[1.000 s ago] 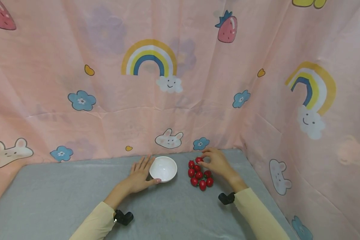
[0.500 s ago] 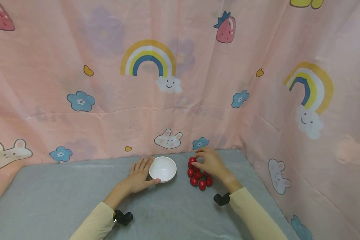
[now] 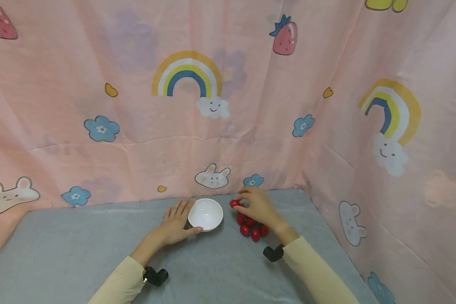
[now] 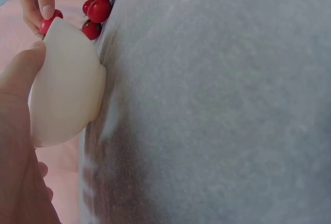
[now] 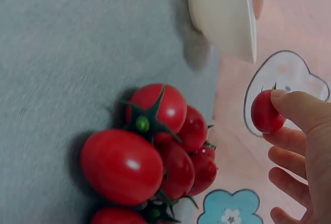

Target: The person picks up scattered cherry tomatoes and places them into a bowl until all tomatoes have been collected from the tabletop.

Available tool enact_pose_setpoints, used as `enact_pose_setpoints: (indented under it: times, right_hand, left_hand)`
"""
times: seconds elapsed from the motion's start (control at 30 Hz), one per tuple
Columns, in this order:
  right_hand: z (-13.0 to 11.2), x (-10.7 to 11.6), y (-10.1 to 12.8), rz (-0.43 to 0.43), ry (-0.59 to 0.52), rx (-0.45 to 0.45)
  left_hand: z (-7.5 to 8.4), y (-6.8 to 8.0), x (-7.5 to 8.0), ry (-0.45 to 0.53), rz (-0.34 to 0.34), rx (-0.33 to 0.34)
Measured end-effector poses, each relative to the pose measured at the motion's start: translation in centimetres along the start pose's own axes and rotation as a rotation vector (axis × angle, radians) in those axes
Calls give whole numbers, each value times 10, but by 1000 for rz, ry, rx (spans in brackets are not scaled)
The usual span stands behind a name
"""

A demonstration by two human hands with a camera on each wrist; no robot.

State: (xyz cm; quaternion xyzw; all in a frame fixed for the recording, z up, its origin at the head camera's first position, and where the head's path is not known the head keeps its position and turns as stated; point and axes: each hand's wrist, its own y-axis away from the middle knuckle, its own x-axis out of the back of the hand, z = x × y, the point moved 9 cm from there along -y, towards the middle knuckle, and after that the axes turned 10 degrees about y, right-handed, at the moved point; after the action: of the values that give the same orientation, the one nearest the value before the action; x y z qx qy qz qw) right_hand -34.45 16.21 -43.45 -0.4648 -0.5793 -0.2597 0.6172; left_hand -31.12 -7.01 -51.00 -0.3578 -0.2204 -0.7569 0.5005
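Note:
A small white bowl (image 3: 206, 215) stands on the grey cloth. My left hand (image 3: 174, 228) steadies it from the left, with straight, spread fingers beside it and the thumb at the near rim. Between thumb and fingertips my right hand (image 3: 259, 207) pinches a red cherry tomato (image 5: 266, 111) with a green stem. That tomato is up off the cloth, just right of the bowl, and overlaps the bowl's rim in the left wrist view. Several more cherry tomatoes (image 5: 121, 167) lie in a cluster under and in front of the right hand, which partly hides them in the head view.
The grey cloth (image 3: 99, 249) covers the table. A pink printed curtain (image 3: 137, 160) rises close behind the bowl and tomatoes, and another pink panel (image 3: 365, 181) closes off the right side. Black wrist cameras (image 3: 156, 276) sit at both cuffs.
My right hand has lifted one cherry tomato from the back of the cluster and carried it left toward the bowl. The left hand and the bowl have stayed in place.

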Motion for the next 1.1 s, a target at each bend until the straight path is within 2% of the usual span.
enact_pose_setpoints:
  times: [0.33,0.83,1.1]
  right_hand:
    - [-15,-2,-6,-13,-18,5]
    - [-46,-6,-19,-12,-1,68]
    - [-59,-14,-25,-28,13,79]
  left_hand:
    - [2,1,1,-16,-24,22]
    - [5,3,2,-17,-32,33]
    - [5,2,1,-7,-20,1]
